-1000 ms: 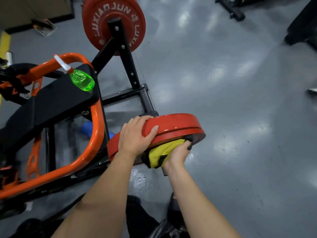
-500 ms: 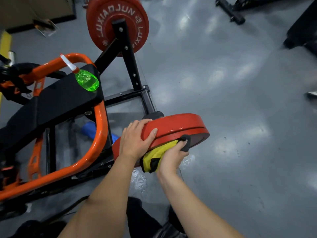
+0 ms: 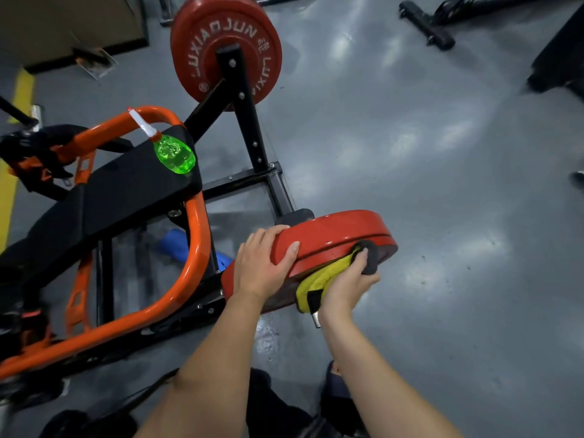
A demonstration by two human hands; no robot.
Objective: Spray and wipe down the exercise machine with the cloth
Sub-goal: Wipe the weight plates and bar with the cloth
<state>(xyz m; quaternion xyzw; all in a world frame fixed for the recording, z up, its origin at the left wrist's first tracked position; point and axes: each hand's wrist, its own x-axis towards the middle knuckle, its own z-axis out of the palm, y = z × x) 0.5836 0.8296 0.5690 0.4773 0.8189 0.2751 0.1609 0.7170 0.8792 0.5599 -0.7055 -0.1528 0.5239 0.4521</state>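
A red weight plate (image 3: 335, 229) hangs on the near side of the exercise machine's black frame (image 3: 246, 121). My left hand (image 3: 262, 263) grips its rim, fingers over the top edge. My right hand (image 3: 347, 286) presses a yellow and dark cloth (image 3: 319, 279) against the plate's near face, fingers curled round the cloth. The green spray bottle (image 3: 172, 153) with a white nozzle lies on the black seat pad (image 3: 104, 200). An orange tube frame (image 3: 196, 248) loops round the pad.
A second red weight plate (image 3: 196, 49) sits at the far end of the frame. A blue object (image 3: 180, 245) lies on the grey floor under the machine. Other black equipment (image 3: 426, 23) stands at the top right. My feet (image 3: 335, 384) are below the plate.
My right hand has slid the cloth to the right along the plate's face. My left hand keeps its grip on the rim. The view has shifted slightly.
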